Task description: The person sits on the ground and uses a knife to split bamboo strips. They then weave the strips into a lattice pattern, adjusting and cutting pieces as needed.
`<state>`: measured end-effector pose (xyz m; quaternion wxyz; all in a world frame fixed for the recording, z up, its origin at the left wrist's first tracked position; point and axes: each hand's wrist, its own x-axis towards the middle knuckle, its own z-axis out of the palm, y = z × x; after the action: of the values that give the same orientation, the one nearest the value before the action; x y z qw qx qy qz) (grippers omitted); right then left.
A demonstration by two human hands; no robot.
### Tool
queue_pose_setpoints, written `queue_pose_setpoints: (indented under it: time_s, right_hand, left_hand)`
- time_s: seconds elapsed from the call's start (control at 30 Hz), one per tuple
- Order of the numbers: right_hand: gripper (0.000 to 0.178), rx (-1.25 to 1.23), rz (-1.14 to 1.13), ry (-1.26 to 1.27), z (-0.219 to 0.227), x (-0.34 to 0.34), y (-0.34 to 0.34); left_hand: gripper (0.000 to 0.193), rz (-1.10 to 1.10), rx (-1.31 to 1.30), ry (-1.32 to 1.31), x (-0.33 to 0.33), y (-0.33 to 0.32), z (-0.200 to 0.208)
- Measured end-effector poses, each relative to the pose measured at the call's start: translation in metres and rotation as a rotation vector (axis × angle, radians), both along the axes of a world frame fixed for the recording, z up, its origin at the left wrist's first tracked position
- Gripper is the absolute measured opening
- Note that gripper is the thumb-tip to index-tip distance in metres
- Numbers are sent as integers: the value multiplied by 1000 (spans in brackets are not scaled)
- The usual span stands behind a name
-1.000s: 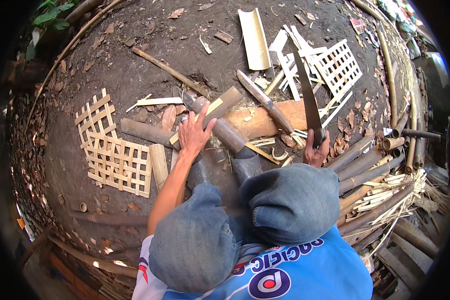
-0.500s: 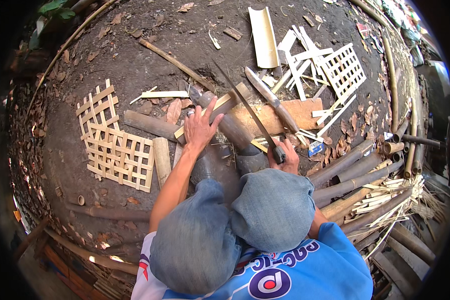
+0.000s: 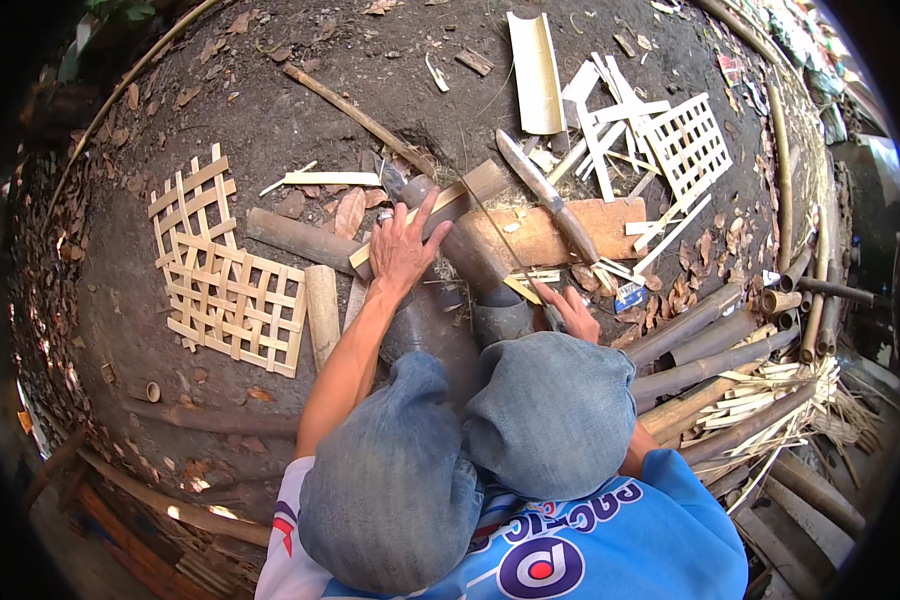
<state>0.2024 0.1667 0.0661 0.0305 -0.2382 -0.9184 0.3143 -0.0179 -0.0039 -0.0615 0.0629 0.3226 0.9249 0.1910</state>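
Observation:
My left hand (image 3: 402, 248) lies flat with its fingers spread on a pale split bamboo strip (image 3: 440, 205) and the dark bamboo pole (image 3: 460, 245) under it. My right hand (image 3: 568, 312) is closed on the handle of a long knife (image 3: 495, 235). Its thin blade runs up and left, edge down, against the pole and the strip. Both rest on a reddish wooden block (image 3: 570, 228) on the dirt ground in front of my knees.
A second big knife (image 3: 545, 190) lies across the block. Woven bamboo lattices lie at left (image 3: 232, 300) and at upper right (image 3: 688, 145). A half bamboo tube (image 3: 535, 75) is at the top, short bamboo logs (image 3: 322, 300) at left and stacked bamboo poles (image 3: 715, 350) at right.
My right hand swung the long knife from upright at the right down and leftward onto the bamboo. My left hand stayed spread on the bamboo.

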Motion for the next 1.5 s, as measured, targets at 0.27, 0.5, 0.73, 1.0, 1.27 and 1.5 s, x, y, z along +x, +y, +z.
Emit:
queue_pose_setpoints:
  time_s: [0.27, 0.5, 0.73, 1.0, 1.27, 1.5]
  right_hand:
    - [60, 37, 4, -102, -6, -6, 2]
    - [61, 125, 28, -51, -26, -33, 4]
    - [66, 72, 30, -286, -8, 12, 11]
    - [65, 92, 68, -82, -35, -34, 11]
    - [61, 76, 70, -144, -17, -26, 12]
    - [62, 77, 86, -132, -19, -7, 11]
  left_hand:
    - [58, 0, 2, -37, 1, 1, 1]
    - [58, 9, 22, -14, 3, 5, -2]
    - [57, 19, 5, 1, 1, 3, -7]
    - [57, 28, 38, 32, 3, 2, -7]
    - [59, 41, 21, -18, 3, 3, -7]
    - [59, 78, -7, -12, 2, -4, -1]
